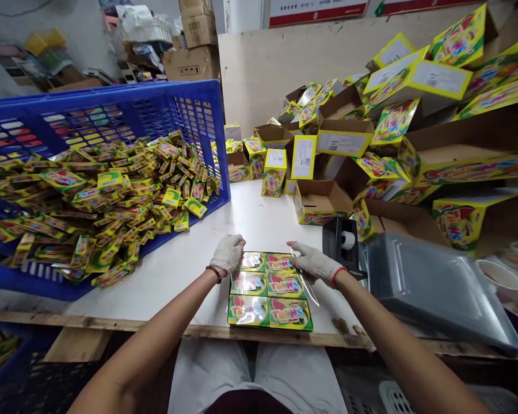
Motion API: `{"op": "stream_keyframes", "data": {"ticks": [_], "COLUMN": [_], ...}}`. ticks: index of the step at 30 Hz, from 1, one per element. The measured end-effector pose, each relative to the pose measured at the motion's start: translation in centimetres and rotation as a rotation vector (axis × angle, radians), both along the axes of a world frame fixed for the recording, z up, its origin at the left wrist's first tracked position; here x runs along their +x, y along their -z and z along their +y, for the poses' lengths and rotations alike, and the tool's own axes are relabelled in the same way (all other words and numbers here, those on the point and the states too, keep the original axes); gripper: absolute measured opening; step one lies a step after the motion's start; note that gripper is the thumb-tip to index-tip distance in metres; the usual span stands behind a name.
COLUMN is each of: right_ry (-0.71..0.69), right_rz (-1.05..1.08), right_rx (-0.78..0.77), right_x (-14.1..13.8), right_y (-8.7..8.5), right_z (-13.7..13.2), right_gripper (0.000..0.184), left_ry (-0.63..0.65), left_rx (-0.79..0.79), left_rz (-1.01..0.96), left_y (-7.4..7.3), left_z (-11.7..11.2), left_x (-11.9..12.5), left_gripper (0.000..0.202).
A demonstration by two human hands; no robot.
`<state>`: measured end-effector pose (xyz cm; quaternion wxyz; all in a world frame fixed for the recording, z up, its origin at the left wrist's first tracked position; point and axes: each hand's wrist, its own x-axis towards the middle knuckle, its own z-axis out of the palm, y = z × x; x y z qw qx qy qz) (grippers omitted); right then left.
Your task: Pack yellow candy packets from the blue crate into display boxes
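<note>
A flat block of small colourful "Twins" packs [268, 290], wrapped in clear film, lies on the white table [185, 259] in front of me. My left hand [227, 253], in a white glove, is curled over the block's far left corner. My gloved right hand [313, 261] rests on the far right corner, fingers closed around the loose edge of the film. Both hands touch the block at its far end.
A tilted blue crate [112, 115] full of loose packs fills the left. Open yellow cartons [319, 201] are piled at the back and right. A black tape dispenser [341, 241] and a stack of clear bags [431, 287] sit to the right.
</note>
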<state>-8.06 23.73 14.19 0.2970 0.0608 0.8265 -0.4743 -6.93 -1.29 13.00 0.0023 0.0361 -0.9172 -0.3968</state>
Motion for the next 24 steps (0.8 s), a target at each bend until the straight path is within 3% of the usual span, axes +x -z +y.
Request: {"op": "stream_keyframes", "data": {"ticks": [3, 7, 13, 16, 19, 20, 24], "right_ry": [-0.009, -0.020, -0.060, -0.051, -0.045, -0.044, -0.019], "right_rz": [-0.007, -0.012, 0.003, 0.005, 0.005, 0.010, 0.034], "right_rx": [-0.043, -0.096, -0.208, -0.209, -0.201, -0.202, -0.210], "right_x": [0.7, 1.3, 2.5, 2.7, 2.6, 2.6, 2.7], "right_y": [0.4, 0.7, 1.1, 1.3, 1.3, 1.3, 1.3], "right_z": [0.4, 1.0, 1.6, 1.5, 1.4, 1.3, 1.2], "right_gripper": [0.080, 0.068, 0.051, 0.049, 0.048, 0.048, 0.052], "left_ry": [0.036, 0.058, -0.027, -0.037, 0.106, 0.211, 0.660], "left_rx": [-0.040, -0.053, -0.074, -0.138, -0.199, -0.241, -0.559], "left_rz": [0.011, 0.002, -0.002, 0.043, 0.077, 0.095, 0.240], "left_y": [0.1, 0.8, 3.1, 3.5, 2.4, 1.9, 0.0], "left_z": [-0.1, -0.1, -0.8, -1.3, -0.5, 0.3, 5.4], "left_x": [-0.9, -1.4, 1.5, 2.9, 3.4, 3.4, 3.7], "left_gripper": [0.027, 0.033, 0.038, 0.039, 0.023, 0.018, 0.030]}}
